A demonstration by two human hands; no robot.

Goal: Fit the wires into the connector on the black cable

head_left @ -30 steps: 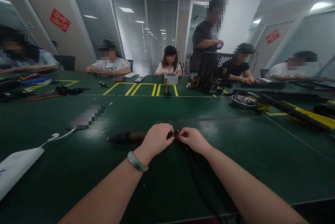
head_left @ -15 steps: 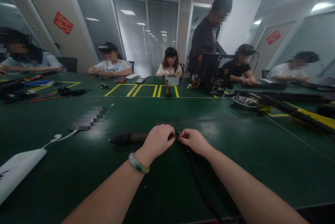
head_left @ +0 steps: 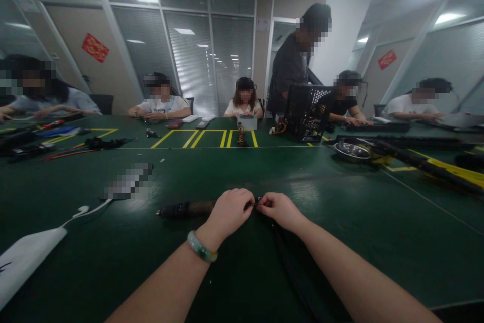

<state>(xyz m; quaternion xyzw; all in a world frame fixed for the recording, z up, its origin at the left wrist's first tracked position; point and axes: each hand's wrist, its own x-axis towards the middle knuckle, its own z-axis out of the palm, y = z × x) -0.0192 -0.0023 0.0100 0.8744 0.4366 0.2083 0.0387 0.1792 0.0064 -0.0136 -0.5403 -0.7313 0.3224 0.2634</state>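
Note:
My left hand, with a green bangle on its wrist, is closed, thumb and fingertips pinched together. My right hand pinches from the other side, its fingertips almost touching the left ones. A small dark item seems to sit between them, too small to name. Behind my left hand lies a dark tool shaped like an electric screwdriver, metal tip to the left; the hand hides its rear end. A black cable runs from beside my right fingers toward the near table edge.
On the green table lie a pixelated phone-like device with a white cord and a white sheet at left. A metal bowl and long black parts are at right. A black computer case stands beyond; several people work across the table.
The whole view has shifted slightly, so things sit lower in the frame. Both hands keep nearly the same pinched pose beside the tool.

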